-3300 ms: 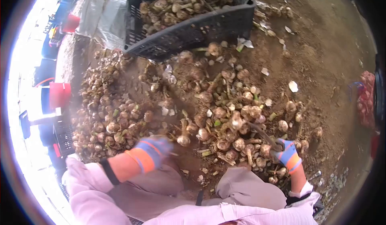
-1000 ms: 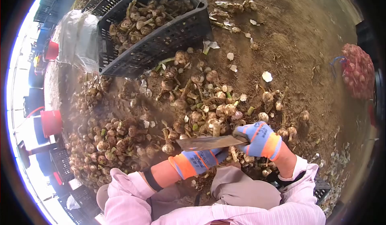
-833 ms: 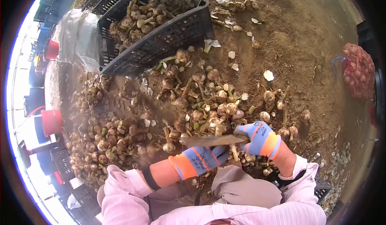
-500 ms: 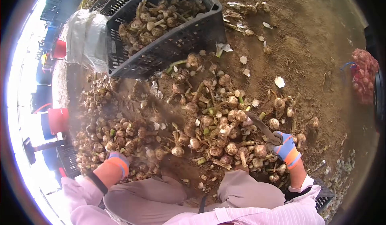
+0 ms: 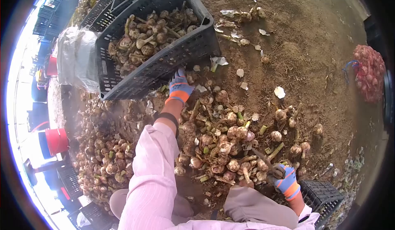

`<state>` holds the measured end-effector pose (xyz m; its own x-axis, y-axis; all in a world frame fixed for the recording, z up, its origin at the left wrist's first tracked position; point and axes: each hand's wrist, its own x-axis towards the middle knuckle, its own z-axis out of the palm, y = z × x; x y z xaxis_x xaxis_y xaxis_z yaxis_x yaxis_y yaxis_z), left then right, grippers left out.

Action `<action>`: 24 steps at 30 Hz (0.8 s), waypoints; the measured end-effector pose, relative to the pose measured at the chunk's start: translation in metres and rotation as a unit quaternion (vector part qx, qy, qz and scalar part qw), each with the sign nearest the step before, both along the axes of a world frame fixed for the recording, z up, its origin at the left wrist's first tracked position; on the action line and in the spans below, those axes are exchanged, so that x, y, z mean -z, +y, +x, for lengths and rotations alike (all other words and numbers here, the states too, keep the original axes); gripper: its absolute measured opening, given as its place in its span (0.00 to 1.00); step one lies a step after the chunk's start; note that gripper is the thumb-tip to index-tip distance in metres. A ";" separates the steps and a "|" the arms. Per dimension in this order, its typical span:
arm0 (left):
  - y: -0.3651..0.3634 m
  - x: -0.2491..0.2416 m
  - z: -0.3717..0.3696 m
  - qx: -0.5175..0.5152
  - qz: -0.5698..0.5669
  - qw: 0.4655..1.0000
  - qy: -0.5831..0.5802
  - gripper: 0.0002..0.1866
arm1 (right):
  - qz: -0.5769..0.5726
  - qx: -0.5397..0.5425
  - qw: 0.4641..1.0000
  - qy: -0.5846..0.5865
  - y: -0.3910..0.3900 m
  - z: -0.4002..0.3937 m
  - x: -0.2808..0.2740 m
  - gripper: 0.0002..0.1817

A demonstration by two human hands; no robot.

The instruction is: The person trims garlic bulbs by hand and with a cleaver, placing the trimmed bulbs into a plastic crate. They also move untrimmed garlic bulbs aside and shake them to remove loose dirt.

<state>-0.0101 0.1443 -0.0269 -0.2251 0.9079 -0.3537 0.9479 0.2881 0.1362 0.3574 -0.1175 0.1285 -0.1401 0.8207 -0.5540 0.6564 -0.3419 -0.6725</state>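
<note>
My left hand (image 5: 179, 87), in a blue and orange glove, reaches to the foot of the black crate (image 5: 160, 63). Its fingers are stretched out beside a garlic bulb (image 5: 190, 78) with a green stalk; part of the fingertips is hidden. Low on the right, my right hand (image 5: 284, 180), gloved alike, is closed around a dark, dirty knife (image 5: 263, 158). The blade points up and left over a heap of garlic bulbs (image 5: 230, 147) with cut stalks, lying between my knees and the crate.
Garlic with stalks (image 5: 154, 36) fills much of the crate. A second garlic pile (image 5: 103, 156) lies at left, near a red bucket (image 5: 56, 141). A smaller black crate (image 5: 323, 195) stands by my right arm. A red net sack (image 5: 369, 71) sits far right.
My left hand has moved from the left garlic pile up and right to the crate's foot. My right hand still holds the knife. The view has shifted slightly.
</note>
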 end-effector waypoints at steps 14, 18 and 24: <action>-0.214 -0.095 0.071 -0.210 -0.081 0.550 -0.805 0.35 | 0.202 -0.231 0.952 -0.020 0.076 -0.071 -0.009 0.22; -0.242 -0.105 0.079 -0.242 -0.078 0.514 -0.819 0.30 | 0.209 -0.312 0.925 -0.048 0.063 -0.078 -0.011 0.23; -0.259 -0.116 0.082 -0.255 -0.071 0.500 -0.825 0.24 | 0.196 -0.330 0.923 -0.038 0.057 -0.081 -0.019 0.23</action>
<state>0.0719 -0.1152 0.0894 0.2898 0.8210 -0.4919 -0.6220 0.5522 0.5551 0.2760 -0.0606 0.1473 -0.6533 0.7104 -0.2618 0.6853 0.4079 -0.6033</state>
